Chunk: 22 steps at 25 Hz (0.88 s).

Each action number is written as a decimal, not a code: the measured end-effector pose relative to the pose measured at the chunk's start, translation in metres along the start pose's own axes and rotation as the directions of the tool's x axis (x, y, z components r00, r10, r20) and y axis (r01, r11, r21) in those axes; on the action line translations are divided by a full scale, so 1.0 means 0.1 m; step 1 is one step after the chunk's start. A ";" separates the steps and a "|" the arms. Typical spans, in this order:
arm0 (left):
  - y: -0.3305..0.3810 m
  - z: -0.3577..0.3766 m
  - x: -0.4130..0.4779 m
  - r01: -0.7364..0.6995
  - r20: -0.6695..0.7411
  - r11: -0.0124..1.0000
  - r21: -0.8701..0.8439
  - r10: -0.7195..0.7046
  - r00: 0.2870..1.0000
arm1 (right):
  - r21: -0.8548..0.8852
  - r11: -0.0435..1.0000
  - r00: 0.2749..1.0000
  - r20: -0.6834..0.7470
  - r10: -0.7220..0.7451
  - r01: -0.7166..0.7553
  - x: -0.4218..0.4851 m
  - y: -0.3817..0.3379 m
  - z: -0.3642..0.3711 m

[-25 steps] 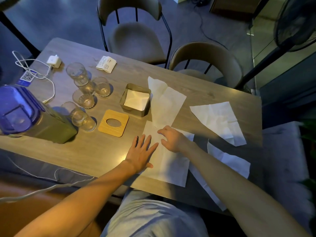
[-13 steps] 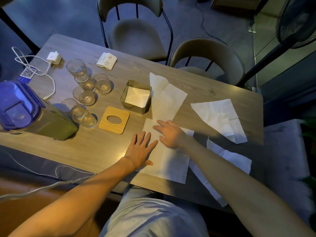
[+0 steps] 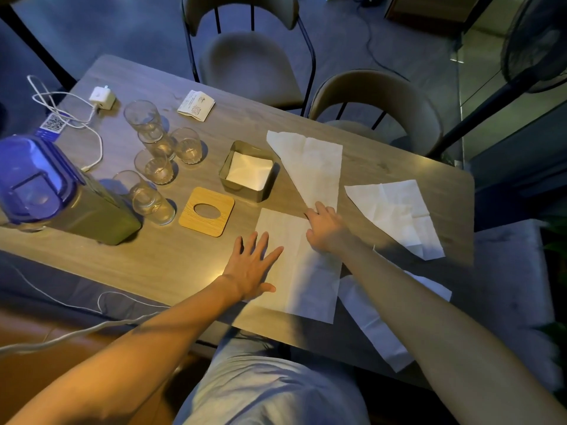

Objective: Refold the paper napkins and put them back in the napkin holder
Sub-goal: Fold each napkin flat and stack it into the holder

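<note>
Near the table (image 3: 171,265) edge, flat left hand (image 3: 250,268) presses napkin (image 3: 306,286), right hand (image 3: 326,230) pinches corner.

A QR code card (image 3: 52,125), black squares on white with a blue border, is seen at nine o'clock from the napkin holder (image 3: 242,191), near the far left edge of the table. No lettering on it can be read. At eleven o'clock from the holder, a folded white slip (image 3: 196,105) is printed with a small emblem and several lines of dark text, but the characters are too small to be made out. No brand, number or sign can be read elsewhere.
</note>
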<state>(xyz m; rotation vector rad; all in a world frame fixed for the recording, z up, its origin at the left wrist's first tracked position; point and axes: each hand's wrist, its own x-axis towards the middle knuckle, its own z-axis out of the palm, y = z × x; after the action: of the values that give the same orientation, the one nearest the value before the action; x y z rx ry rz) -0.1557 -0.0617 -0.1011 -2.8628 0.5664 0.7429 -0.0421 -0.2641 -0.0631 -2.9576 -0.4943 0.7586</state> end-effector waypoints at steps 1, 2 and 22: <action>0.01 -0.03 0.02 0.017 -0.009 1.000 0.006 -0.017 1.000 | 0.002 0.999 0.998 -0.044 -0.043 0.043 -0.07 -0.01 0.02; 0.01 -0.07 0.04 0.034 -0.021 0.999 0.014 -0.034 0.999 | -0.012 0.995 0.992 -0.071 -0.102 0.102 -0.16 -0.02 0.07; -0.13 -0.18 0.20 -0.051 0.016 0.997 0.058 0.050 0.999 | -0.026 1.000 0.982 0.191 -0.006 0.011 -0.76 0.36 0.38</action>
<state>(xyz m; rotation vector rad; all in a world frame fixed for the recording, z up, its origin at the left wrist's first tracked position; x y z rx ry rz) -0.1267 -0.0597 -0.0948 -2.7965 0.6503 0.7419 -0.1128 -0.3232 -0.0655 -2.9194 -0.5311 1.0490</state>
